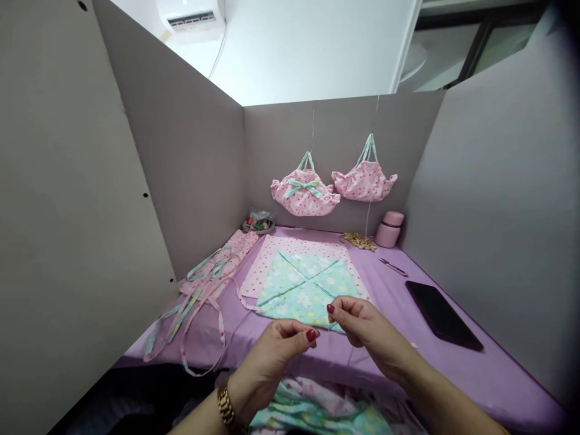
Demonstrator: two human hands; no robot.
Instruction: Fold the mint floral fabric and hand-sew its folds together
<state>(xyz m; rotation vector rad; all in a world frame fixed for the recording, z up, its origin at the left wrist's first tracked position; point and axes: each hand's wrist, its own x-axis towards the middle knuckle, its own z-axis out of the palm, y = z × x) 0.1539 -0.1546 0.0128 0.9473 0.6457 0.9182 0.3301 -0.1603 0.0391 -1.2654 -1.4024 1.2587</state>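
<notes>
My left hand (281, 353) is closed in a pinch, thumb against forefinger, just above the front of the table. Close to its right, my right hand (362, 323) pinches in the same way, the fingertips a short gap apart. Whatever is between the fingers is too fine to make out; a faint thread-like line seems to hang below the right hand. Behind both hands lies a mint-green floral fabric square (301, 296) with crossing seams forming an X. Under it is a pink fabric piece with red dots (258, 266). More pink and green cloth (317, 408) is bunched below the table edge.
Fabric straps (199, 302) trail over the left edge. At the back stand a small basket (259, 225), wooden pieces (359, 240) and a pink flask (389, 229). Thread snips (393, 267) and a black phone (441, 314) lie right. Two dotted bags (304, 196) hang behind; grey panels surround the table.
</notes>
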